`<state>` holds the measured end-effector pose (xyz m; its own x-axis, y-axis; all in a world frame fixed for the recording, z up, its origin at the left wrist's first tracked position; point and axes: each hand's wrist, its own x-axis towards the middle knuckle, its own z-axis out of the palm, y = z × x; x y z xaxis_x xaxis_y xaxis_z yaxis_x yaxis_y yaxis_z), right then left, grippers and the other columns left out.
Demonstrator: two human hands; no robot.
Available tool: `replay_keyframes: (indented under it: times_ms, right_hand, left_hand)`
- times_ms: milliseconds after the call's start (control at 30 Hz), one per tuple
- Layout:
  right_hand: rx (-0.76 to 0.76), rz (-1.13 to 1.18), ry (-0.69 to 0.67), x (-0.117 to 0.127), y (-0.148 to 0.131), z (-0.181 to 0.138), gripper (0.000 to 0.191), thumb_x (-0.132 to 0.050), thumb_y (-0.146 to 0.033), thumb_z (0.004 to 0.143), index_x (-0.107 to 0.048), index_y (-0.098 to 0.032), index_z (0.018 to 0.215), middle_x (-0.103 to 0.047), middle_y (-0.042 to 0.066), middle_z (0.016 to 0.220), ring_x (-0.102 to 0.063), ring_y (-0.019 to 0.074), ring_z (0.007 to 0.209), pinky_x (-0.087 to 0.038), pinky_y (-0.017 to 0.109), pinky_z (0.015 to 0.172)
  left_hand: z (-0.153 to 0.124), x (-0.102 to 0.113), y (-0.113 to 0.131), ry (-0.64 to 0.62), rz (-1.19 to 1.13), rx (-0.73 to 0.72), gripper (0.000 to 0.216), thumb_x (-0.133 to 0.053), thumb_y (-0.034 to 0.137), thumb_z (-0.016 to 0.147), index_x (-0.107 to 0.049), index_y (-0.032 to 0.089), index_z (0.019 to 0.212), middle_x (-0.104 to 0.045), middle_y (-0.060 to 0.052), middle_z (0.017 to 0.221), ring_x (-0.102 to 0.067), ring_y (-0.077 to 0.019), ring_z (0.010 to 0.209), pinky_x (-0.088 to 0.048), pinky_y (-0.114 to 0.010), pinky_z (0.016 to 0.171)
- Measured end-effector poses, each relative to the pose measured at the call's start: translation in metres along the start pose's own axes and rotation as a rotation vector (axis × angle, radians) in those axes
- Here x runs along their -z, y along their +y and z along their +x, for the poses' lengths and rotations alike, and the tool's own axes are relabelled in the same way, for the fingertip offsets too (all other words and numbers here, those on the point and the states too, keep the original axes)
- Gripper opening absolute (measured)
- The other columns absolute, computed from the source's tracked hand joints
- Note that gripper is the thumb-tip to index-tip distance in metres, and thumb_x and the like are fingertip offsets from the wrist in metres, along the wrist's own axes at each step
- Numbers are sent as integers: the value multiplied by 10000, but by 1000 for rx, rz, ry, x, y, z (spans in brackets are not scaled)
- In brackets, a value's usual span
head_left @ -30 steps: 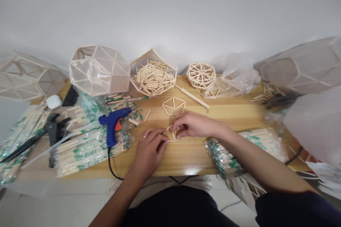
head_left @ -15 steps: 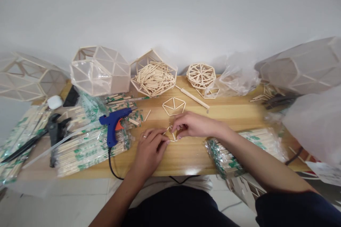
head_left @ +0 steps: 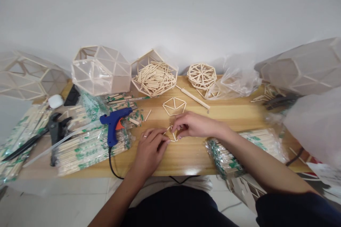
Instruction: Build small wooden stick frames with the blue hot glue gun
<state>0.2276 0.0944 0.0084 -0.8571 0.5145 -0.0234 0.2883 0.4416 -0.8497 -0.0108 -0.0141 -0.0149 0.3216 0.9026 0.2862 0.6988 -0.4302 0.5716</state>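
Note:
A small frame of short wooden sticks (head_left: pixel 174 137) lies on the table between my hands, partly hidden by my fingers. My left hand (head_left: pixel 151 149), with a ring on one finger, rests on the tabletop and pinches the frame's left side. From the right, my right hand (head_left: pixel 190 125) closes its fingertips on the sticks at the upper right of the same frame. Just beyond them lies another flat stick frame (head_left: pixel 174 106), a fan of joined triangles. A blue glue gun (head_left: pixel 113 126) with an orange trigger lies to the left on bagged sticks.
Along the wall stand a panelled stick polyhedron (head_left: pixel 102 71), an open one filled with cut sticks (head_left: pixel 154 78) and a round stick lattice (head_left: pixel 201 76). Packs of wrapped sticks (head_left: pixel 90 154) and a black cutter (head_left: pixel 56 127) lie left; another pack (head_left: pixel 262 142) lies under my right forearm.
The view has shifted very slightly. Both hands keep the same place and grip on the small stick frame.

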Motion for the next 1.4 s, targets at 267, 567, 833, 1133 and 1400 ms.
replay_keyframes:
  times_ms: [267,567,833,1133,1400]
  right_hand:
    - [-1,-8,8,0,0,0,172,-875,-135,866,-816,-169,1024,-656,-11,817,-617,136,751,-466,250,719]
    - [-9,-1,10,-1,1,-1,173,-877,-146,863,-811,-182,1019,-644,-15,822,-604,132,740,-466,249,705]
    - [2,21,10,1,-1,-1,169,-873,-155,867,-820,-174,1027,-673,-3,836,-615,133,746,-476,251,710]
    - [-75,97,140,3,1,-2,85,-846,-230,900,-812,-168,949,-771,25,840,-644,127,688,-490,243,672]
    - [-34,-9,308,0,8,-1,114,-756,-261,967,-812,-167,939,-763,22,737,-632,131,603,-477,240,604]
  left_hand:
    - [-1,0,0,-23,-7,5,100,-641,182,1024,-707,244,983,-798,-54,1220,-696,-253,1122,-506,-460,1022]
    - [-2,-1,0,-8,7,13,107,-650,187,1018,-722,251,974,-802,-49,1223,-702,-252,1130,-503,-454,1034]
    - [0,0,-1,-3,-5,-27,90,-640,179,1020,-692,240,979,-786,-58,1193,-700,-248,1114,-515,-442,1013]
    - [1,3,3,48,-40,-11,107,-616,148,1007,-666,241,1025,-745,-60,1163,-700,-227,1096,-534,-383,973]
    - [0,4,2,166,-103,4,190,-551,82,972,-627,236,1053,-743,-28,983,-708,-201,929,-543,-321,841]
